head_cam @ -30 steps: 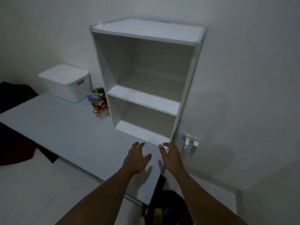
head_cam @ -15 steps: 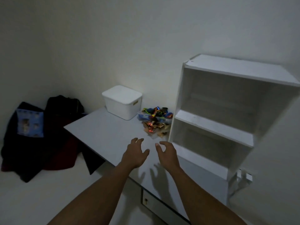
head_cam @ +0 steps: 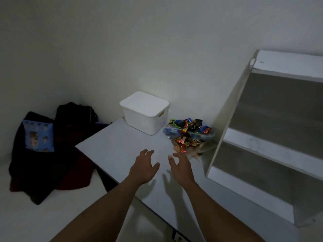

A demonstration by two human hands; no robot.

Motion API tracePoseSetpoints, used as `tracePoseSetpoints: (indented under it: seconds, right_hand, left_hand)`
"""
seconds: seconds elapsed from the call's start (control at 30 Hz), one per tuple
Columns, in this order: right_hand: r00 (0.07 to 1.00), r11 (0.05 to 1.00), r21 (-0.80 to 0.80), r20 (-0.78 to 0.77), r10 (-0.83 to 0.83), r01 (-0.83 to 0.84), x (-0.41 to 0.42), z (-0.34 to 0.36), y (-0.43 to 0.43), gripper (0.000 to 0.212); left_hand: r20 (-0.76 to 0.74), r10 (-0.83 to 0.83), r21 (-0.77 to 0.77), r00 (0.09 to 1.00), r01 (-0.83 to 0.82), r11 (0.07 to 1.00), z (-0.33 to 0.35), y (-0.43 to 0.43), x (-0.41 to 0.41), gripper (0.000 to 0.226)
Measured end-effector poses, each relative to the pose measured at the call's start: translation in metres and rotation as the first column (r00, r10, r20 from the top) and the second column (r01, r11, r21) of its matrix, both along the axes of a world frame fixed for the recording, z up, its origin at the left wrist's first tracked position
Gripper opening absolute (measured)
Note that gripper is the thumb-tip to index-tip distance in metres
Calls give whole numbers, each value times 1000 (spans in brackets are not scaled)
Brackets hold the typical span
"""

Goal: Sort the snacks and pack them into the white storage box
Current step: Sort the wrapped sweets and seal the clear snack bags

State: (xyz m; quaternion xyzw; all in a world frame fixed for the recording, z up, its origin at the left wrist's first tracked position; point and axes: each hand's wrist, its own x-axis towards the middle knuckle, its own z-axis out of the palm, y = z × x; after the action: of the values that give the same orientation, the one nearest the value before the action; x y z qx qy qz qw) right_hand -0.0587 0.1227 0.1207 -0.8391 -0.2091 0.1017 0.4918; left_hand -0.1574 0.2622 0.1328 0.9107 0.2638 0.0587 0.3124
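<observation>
White plastic, lidded and shut, the box (head_cam: 146, 113) sits at centre frame on the far end of the desk (head_cam: 111, 151), against the wall. Just right of it lies the snack pile (head_cam: 188, 135): small foil-wrapped sweets, some heaped in a clear tray (head_cam: 206, 136), others spilled on the desk in front of it, hard against the shelf unit (head_cam: 262, 137) at the right of the frame.

We judge the sweets light, crinkly and slippery; they should be pinched singly by the wrapper or scooped in small handfuls, since a loose heap will scatter. The box looks stiff and light; its lid would lift best by the rim, near the side slot.

Our left hand (head_cam: 144, 167) and right hand (head_cam: 181, 168) hover low over the desk at lower centre, each grip spread wide with fingers apart, holding nothing. The nearest spilled sweets lie just beyond the right fingertips (head_cam: 175, 154), up and to the right; the box stands farther off, above the left hand.
</observation>
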Motion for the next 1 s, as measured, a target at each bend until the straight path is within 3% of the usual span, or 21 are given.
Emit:
tracePoseSetpoints:
  seconds: [0.43, 0.63, 0.77, 1.0]
  right_hand:
    - [978, 981, -174, -168, -120, 90, 71, -49, 64, 44]
    - [942, 954, -188, -202, -270, 233, 102, -63, 75, 41]
    - [909, 923, -202, -199, -365, 327, 125, -63, 86, 12]
    - [826, 842, -206, -180, -534, 499, 165, -74, 120, 21]
  left_hand:
    - [-203, -118, -127, 972, 93, 988, -64, 85, 81, 70]
    - [-207, -277, -159, 938, 247, 956, -75, 107, 146, 70]
    - [-189, -400, -159, 897, 374, 914, -86, 125, 189, 69]
    - [-234, -540, -164, 808, 514, 842, -111, 170, 261, 69]
